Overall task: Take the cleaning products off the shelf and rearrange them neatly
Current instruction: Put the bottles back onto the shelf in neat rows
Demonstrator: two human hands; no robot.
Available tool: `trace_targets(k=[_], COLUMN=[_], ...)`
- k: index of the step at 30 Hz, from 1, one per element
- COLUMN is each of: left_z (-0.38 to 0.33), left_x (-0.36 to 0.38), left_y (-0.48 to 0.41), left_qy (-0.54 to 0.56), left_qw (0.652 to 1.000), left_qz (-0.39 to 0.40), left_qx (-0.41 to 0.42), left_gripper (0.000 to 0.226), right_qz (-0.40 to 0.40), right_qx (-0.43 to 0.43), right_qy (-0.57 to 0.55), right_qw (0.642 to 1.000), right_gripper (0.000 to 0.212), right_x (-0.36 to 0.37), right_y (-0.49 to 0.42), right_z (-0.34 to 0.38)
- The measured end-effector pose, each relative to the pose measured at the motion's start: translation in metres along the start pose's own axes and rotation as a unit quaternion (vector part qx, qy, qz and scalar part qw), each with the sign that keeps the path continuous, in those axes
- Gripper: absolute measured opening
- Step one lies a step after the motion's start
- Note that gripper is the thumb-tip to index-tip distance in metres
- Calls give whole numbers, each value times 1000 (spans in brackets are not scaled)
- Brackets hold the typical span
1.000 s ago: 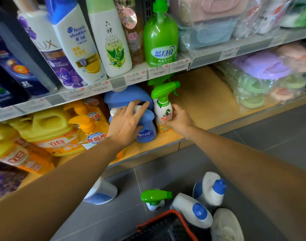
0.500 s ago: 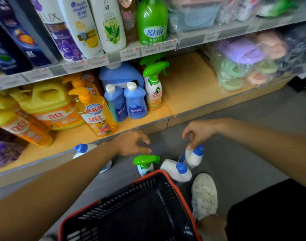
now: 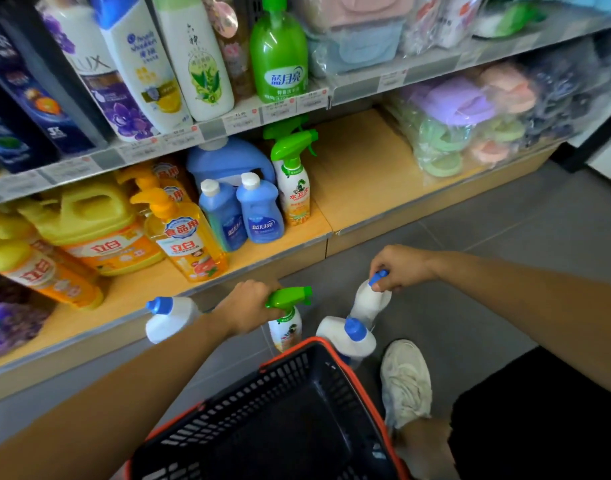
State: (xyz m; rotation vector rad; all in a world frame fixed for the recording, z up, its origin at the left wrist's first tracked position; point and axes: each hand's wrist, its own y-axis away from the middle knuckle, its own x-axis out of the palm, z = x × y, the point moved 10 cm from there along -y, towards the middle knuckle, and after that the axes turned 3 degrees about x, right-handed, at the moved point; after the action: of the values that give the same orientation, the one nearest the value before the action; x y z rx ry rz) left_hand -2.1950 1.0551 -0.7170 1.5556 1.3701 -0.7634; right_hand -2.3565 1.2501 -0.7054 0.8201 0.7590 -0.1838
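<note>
My left hand [image 3: 246,308] grips the green trigger head of a spray bottle [image 3: 286,326] just above the grey floor. My right hand [image 3: 399,268] pinches the blue-capped neck of a white cleaner bottle [image 3: 369,302] and holds it off the floor. A second white bottle with a blue cap [image 3: 345,336] lies beside the basket. A third one [image 3: 169,318] lies by the shelf base, left of my left forearm. On the wooden bottom shelf [image 3: 359,174] stand two small blue bottles [image 3: 241,211], a green spray bottle [image 3: 293,181], a large blue jug [image 3: 228,159] and yellow detergent bottles [image 3: 179,233].
A black shopping basket with an orange rim [image 3: 286,410] sits on the floor in front of me. My white shoe [image 3: 406,381] is to its right. The upper shelf holds shampoo bottles [image 3: 148,60] and a green soap pump [image 3: 279,53]. Bagged plastic items [image 3: 470,123] fill the shelf's right side.
Both hands came down from the shelf to the floor. The left hand has closed on the green spray bottle and the right hand has lifted a white blue-capped bottle.
</note>
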Motion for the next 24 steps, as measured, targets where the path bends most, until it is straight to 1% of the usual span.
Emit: trace_targets(k=[2, 5, 9, 11, 14, 18, 20, 22, 24], left_z=[-7, -20, -36, -44, -56, -56, -50, -45, -41], left_x=[-28, -79, -146, -172, -191, -198, -195, -189, -184], left_y=[2, 7, 7, -2, -27, -57, -69, -81, -87], left_qy=[26, 64, 87, 104, 101, 97, 112, 108, 96], left_qw=[998, 987, 959, 946, 948, 945, 944, 948, 947], left_qz=[-52, -146, -270, -306, -303, -313, -311, -299, -306], left_qx=[6, 13, 6, 2, 12, 4, -8, -15, -23], left_gripper=[40, 42, 37, 35, 40, 47, 48, 49, 50], right_qz=[-32, -96, -200, -250, -312, -366, -389, -402, -411], right_qx=[3, -11, -47, -66, -91, -122, -115, -89, -62], right_qy=[-63, -148, -248, -269, -277, -250, -230, -213, -192], right_qw=[998, 984, 947, 928, 904, 888, 885, 886, 889], right_gripper=[17, 18, 30, 28, 25, 25, 22, 16, 18], right_x=[-14, -51, -120, -157, -203, -237, -245, -246, -241], right_y=[-1, 2, 17, 26, 35, 28, 18, 5, -8], right_z=[-2, 4, 18, 25, 37, 57, 57, 50, 42])
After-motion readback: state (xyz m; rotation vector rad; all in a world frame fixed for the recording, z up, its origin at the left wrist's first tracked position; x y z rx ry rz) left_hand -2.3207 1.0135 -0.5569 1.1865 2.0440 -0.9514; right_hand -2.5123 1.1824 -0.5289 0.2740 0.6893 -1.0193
